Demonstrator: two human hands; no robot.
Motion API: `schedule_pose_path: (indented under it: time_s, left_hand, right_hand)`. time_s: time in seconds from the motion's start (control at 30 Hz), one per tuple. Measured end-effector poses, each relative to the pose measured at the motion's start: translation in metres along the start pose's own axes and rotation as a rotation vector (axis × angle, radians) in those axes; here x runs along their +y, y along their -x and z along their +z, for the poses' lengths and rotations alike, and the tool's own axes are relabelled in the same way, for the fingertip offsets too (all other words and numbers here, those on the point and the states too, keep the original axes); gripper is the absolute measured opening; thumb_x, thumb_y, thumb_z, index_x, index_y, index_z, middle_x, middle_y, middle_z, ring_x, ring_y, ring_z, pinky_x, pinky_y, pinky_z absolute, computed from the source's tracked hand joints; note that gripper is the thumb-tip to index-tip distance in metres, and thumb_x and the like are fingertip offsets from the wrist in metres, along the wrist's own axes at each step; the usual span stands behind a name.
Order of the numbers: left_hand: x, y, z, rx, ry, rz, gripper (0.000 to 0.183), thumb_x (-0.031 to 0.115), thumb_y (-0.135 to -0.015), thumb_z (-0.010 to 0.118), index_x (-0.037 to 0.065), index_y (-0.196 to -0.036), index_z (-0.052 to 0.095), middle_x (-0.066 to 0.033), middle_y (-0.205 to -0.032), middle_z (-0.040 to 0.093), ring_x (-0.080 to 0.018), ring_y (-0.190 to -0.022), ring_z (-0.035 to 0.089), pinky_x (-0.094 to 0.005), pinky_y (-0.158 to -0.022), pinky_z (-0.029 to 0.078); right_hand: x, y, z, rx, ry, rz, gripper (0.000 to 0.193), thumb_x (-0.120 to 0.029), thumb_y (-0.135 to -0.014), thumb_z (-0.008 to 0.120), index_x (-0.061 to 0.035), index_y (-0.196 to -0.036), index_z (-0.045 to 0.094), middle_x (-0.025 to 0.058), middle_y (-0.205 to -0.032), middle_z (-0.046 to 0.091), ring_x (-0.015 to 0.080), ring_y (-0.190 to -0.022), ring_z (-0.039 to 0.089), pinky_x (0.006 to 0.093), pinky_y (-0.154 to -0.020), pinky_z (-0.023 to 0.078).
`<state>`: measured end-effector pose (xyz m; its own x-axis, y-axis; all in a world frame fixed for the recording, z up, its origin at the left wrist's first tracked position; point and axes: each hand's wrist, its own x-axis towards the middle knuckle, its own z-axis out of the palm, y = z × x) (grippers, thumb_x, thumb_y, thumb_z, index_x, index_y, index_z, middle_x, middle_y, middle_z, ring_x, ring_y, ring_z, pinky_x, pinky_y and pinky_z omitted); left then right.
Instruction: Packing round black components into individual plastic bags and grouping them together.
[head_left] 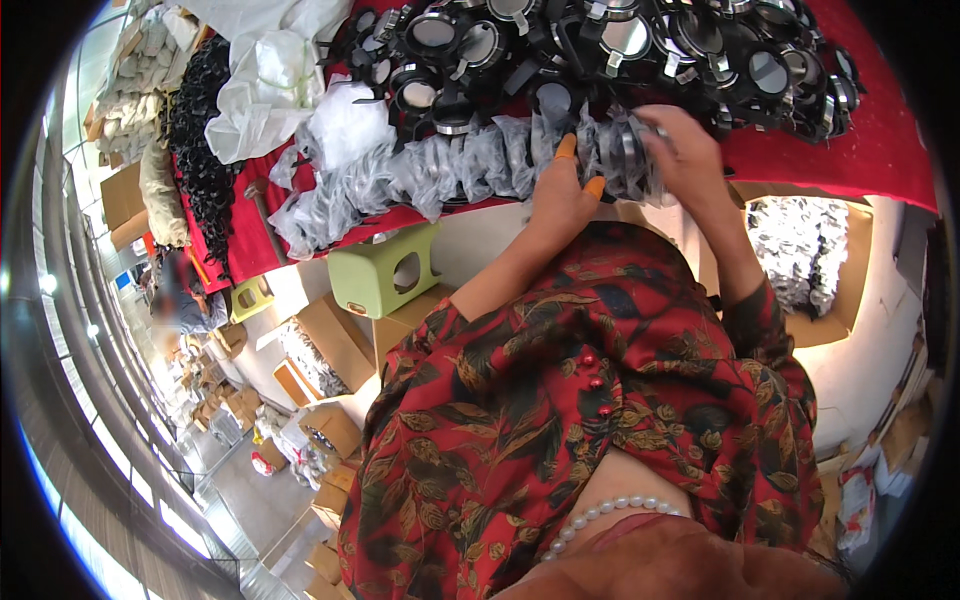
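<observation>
A long row of round metal-and-black pieces in clear plastic bags (430, 172) lies along the near edge of the red-covered table. Toward the row's right end, my left hand (562, 192) is closed on the wrapped pieces, with orange covers on thumb and forefinger; its other fingers are hidden. My right hand (688, 150) curls its fingers over the row's right end, slightly blurred. Just beyond both hands is a heap of unwrapped round pieces (625, 38) with black rims, pale discs and metal clips.
White plastic bags (268, 85) and a pile of black strap-like parts (203, 140) occupy the table's left, near a hammer-like tool (262, 215). Below stand a green stool (375, 272) and an open carton (850, 270) of wrapped pieces. Farther left a person (190, 305) appears among cartons.
</observation>
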<state>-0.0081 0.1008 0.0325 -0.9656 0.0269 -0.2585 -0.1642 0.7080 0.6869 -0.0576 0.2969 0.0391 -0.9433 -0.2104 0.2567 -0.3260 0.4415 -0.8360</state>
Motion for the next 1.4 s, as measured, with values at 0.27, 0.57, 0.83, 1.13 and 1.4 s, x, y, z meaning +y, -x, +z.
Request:
schedule_pose_path:
  time_s: [0.27,0.57,0.83,1.13,1.4]
  left_hand:
    - [0.013,0.0,0.0,-0.066,0.124,-0.061,0.07,0.011,-0.075,0.07,-0.012,-0.131,0.037,-0.0259,-0.102,0.063,-0.0404,-0.093,0.062,-0.0407,-0.08,0.048]
    - [-0.007,0.006,0.01,-0.025,0.058,0.032,0.074,0.014,-0.076,0.073,-0.008,-0.136,0.034,-0.0197,-0.104,0.06,-0.027,-0.077,0.063,-0.0341,-0.072,0.049]
    - [-0.007,0.011,0.011,-0.027,0.035,0.021,0.074,0.014,-0.076,0.072,-0.007,-0.136,0.035,-0.0207,-0.109,0.059,-0.027,-0.076,0.062,-0.0345,-0.072,0.05]
    - [-0.004,0.015,0.013,-0.008,0.035,0.035,0.075,0.014,-0.075,0.073,-0.008,-0.135,0.035,-0.0233,-0.112,0.058,-0.0281,-0.078,0.063,-0.0361,-0.073,0.049]
    - [0.0,0.019,0.015,-0.061,0.139,-0.03,0.079,0.011,-0.075,0.069,-0.008,-0.138,0.026,-0.0314,-0.124,0.05,-0.0429,-0.112,0.053,-0.0421,-0.094,0.043]
  right_hand:
    - [0.043,0.039,-0.014,0.183,0.026,0.433,0.041,-0.024,-0.082,0.068,-0.0004,-0.114,0.059,0.0187,-0.105,0.064,0.0311,-0.097,0.062,0.0353,-0.084,0.048]
    - [0.051,0.042,-0.006,0.085,0.053,0.489,0.048,-0.026,-0.081,0.068,0.0015,-0.119,0.055,0.0226,-0.112,0.059,0.0354,-0.105,0.058,0.0395,-0.087,0.047]
    - [0.047,0.031,0.007,0.149,0.259,0.008,0.045,0.003,-0.077,0.057,-0.0188,-0.115,0.062,0.0164,-0.132,0.048,0.0385,-0.108,0.056,0.0425,-0.09,0.047]
    - [0.023,0.027,0.012,0.0,0.554,-0.047,0.057,0.006,-0.076,0.051,-0.0338,-0.114,0.065,0.0067,-0.141,0.042,0.031,-0.126,0.041,0.0463,-0.097,0.035]
    - [0.023,0.029,0.009,-0.119,0.554,-0.117,0.041,0.001,-0.075,0.055,-0.0251,-0.102,0.07,0.0045,-0.14,0.045,0.0295,-0.123,0.044,0.0474,-0.094,0.036]
